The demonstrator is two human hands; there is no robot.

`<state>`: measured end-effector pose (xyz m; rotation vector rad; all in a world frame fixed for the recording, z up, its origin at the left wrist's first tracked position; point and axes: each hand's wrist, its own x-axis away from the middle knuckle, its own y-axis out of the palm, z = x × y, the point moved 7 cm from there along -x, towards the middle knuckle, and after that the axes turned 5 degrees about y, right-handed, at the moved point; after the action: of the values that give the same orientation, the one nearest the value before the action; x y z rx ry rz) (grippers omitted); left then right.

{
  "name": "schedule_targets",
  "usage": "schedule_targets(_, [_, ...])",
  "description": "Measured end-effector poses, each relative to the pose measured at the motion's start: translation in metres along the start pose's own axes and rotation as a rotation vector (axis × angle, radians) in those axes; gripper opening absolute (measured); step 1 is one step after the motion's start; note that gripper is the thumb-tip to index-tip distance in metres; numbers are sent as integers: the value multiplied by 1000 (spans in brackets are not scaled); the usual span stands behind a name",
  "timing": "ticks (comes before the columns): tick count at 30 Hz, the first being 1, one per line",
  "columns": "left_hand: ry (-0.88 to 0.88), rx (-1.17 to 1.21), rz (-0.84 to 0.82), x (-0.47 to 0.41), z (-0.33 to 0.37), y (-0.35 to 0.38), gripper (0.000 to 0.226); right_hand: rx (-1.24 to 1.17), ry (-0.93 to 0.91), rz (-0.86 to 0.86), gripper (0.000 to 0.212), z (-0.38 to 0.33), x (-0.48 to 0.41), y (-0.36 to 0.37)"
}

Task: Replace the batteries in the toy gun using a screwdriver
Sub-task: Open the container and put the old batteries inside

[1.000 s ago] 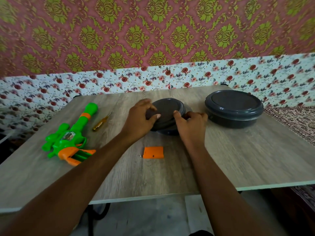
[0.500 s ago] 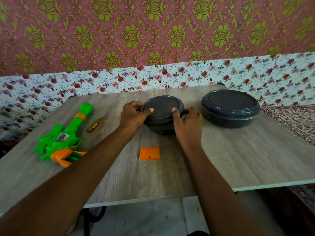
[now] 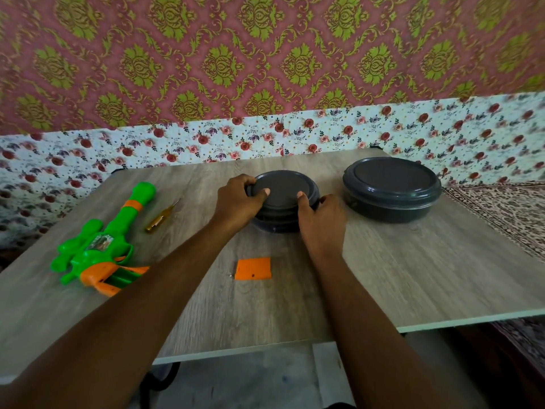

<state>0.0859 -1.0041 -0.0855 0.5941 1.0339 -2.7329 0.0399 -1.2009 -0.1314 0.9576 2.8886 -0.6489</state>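
Both left hand (image 3: 236,203) and right hand (image 3: 322,224) tight around small container (image 3: 282,191), toy gun (image 3: 98,249) well leftward.

Room on table (image 3: 413,276) front-right; orange cover (image 3: 253,268) (screw (image 3: 230,274) beside) mid; toy gun (image 3: 97,246) & screwdriver (image 3: 160,219) crowd left.

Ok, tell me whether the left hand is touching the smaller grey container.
Touching. The head view shows the left hand gripping the smaller grey container at the rim of its lid, thumb lying on top.
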Motion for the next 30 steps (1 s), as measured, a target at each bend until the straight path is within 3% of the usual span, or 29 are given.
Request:
schedule_targets(2, [2,-48,-67,-2,0,5,51,14,-8,-16,54,0,-2,3])
schedule_targets(5, [-149,-3,-164,-3,-8,10,66,48,-35,-16,55,0,-1,4])
schedule_targets(11, [-402,264,-98,2,-34,4,50,69,-155,21,49,-8,10,-1])
schedule_targets(15, [-384,353,-86,8,-32,5,25,47,-207,51,41,-17,14,-8])
schedule_targets(22, [-282,539,-39,14,-26,7,31,-82,-362,124,30,-27,22,-16])
schedule_targets(30, [-267,613,59,23,-35,9,35,-255,-236,7,31,-23,16,-9])
